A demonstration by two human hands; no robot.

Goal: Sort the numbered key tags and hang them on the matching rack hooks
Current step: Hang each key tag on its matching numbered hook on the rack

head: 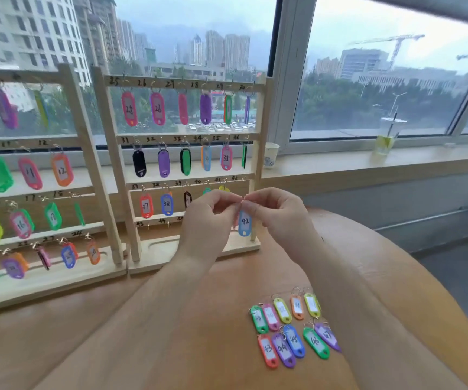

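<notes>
Head view: left hand (207,218) and right hand (278,212) hold tag 42 (245,223) by its ring, the fingers (227,198) of both curled and pinching it. The blue tag hangs between the hands, in front of the right rack (116,153), near its lower rows. Loose tags (292,330) lie in two rows on the tan counter (58,333), lower right. The left rack (89,153) stands just beside the right one. Behind them, the window sill (339,161) carries a paper cup (271,154) and a lidded drink (389,136).

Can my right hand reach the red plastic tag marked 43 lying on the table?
Likely yes, once freed: the red plastic tag marked 43 lies uncovered, but the right hand pinches the ring of blue plastic tag 42.
</notes>
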